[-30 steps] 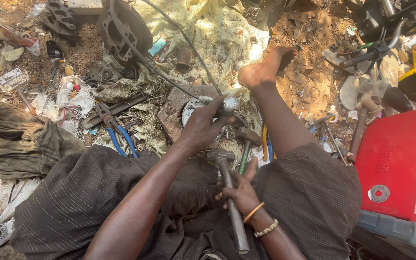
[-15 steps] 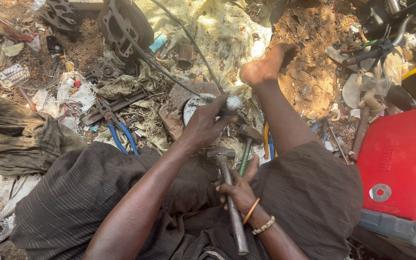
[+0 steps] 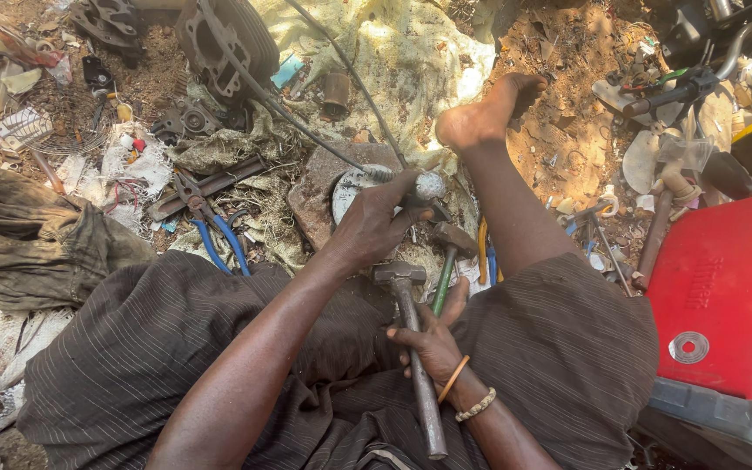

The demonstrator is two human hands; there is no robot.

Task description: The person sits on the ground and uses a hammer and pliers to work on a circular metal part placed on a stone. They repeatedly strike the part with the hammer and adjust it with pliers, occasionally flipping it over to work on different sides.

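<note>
Left hand [image 3: 376,228] was closed around small round metal piece [image 3: 429,185], pinned on flat stone [image 3: 324,187]. Right hand [image 3: 433,339] gripped hammer [image 3: 411,348] mid-handle, fingers wrapped. Handle's long axis ran 6-to-12, head toward 12. Piece lay just past head, at 1 o'clock; left hand nearer.

Outdoor dirt ground [image 3: 567,130] in hard sunlight — strewn with scrap metal, a yellowish tarp [image 3: 411,52], dark cloth [image 3: 19,235] left, red case [image 3: 724,296] right.
</note>
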